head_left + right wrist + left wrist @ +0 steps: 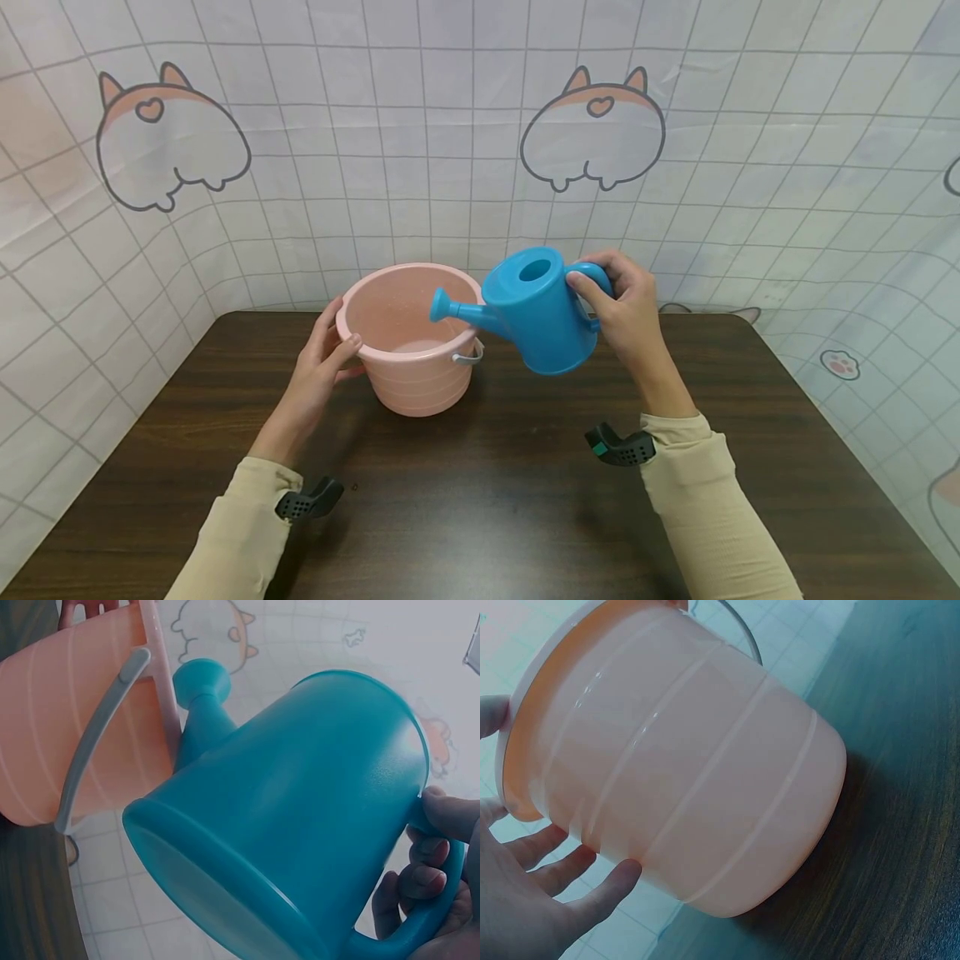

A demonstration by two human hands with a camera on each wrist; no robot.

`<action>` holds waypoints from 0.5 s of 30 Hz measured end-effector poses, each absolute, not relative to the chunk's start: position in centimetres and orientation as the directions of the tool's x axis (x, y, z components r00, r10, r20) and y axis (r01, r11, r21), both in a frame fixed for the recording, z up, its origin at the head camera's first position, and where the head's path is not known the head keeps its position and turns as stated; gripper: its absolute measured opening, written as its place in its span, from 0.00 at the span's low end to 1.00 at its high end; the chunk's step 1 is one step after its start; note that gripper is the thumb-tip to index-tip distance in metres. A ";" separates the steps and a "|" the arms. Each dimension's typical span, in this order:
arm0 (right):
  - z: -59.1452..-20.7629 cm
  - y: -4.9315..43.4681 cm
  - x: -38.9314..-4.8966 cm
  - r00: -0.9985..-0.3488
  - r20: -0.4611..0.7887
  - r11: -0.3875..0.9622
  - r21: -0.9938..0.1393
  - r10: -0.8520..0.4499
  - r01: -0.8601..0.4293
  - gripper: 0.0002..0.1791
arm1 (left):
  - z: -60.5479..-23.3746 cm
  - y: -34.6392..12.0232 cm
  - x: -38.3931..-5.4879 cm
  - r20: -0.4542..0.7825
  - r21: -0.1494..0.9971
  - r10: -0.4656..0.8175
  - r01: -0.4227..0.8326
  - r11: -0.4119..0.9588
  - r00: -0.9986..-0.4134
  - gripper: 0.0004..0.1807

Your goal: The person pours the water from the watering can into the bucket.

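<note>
A pink bucket (420, 379) with ringed sides stands on the dark wooden table. At its left, my left hand (318, 362) holds the rim; in the left wrist view several fingers (615, 889) rest against the outer wall. My right hand (622, 304) grips the handle of a blue watering can (543, 321), raised above the table and tipped toward the bucket. Its spout (468, 312) reaches over the bucket's right rim, the flared tip above the opening. No water shows leaving the tip. In the right wrist view, curled fingers (420, 881) wrap the can's handle.
The bucket's grey carrying handle (97, 742) hangs down its right side. Behind the table (480, 508) hangs a white gridded cloth (450, 125) with cartoon animal prints. Black wrist bands (630, 446) sit at both sleeves.
</note>
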State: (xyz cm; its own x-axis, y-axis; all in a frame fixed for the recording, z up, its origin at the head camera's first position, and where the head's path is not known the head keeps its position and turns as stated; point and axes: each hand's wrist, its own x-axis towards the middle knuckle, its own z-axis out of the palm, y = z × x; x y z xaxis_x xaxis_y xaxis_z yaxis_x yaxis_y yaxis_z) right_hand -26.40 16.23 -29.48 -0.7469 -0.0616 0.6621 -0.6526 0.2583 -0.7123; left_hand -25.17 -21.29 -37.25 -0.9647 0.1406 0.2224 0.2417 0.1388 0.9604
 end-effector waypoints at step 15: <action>-29.7 16.0 -26.4 -0.738 0.675 0.232 -0.713 -0.030 -0.662 0.09 | -37.5 -21.3 -25.4 0.223 0.963 0.132 0.239 0.122 -0.966 0.35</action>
